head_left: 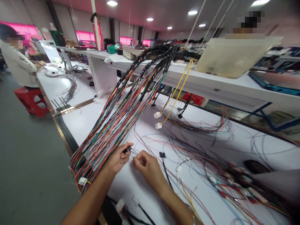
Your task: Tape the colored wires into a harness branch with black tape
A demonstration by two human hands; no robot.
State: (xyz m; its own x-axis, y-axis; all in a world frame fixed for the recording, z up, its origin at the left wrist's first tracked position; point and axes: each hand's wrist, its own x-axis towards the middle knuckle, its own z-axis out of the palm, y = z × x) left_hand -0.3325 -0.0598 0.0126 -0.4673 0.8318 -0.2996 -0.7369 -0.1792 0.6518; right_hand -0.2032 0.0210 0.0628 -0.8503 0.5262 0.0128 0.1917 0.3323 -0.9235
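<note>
Low in the middle of the view, my left hand (119,158) pinches a small black connector (127,149) between thumb and fingers. A few thin wires (134,152) run from the connector toward my right hand (145,164). The right thumb and forefinger are pressed together at these wires; the exact grip is too small to make out. Left of both hands, a thick bundle of colored wires (110,125) slopes down from the shelf. A black two-part connector (162,155) lies on the table right of my right hand.
Two white connectors on yellow wires (179,84) hang from the shelf (206,82). Loose wires (199,156) spread over the table's right side. A translucent bin (229,57) stands on the shelf. At far left a person (17,62) sits on a red stool (31,101).
</note>
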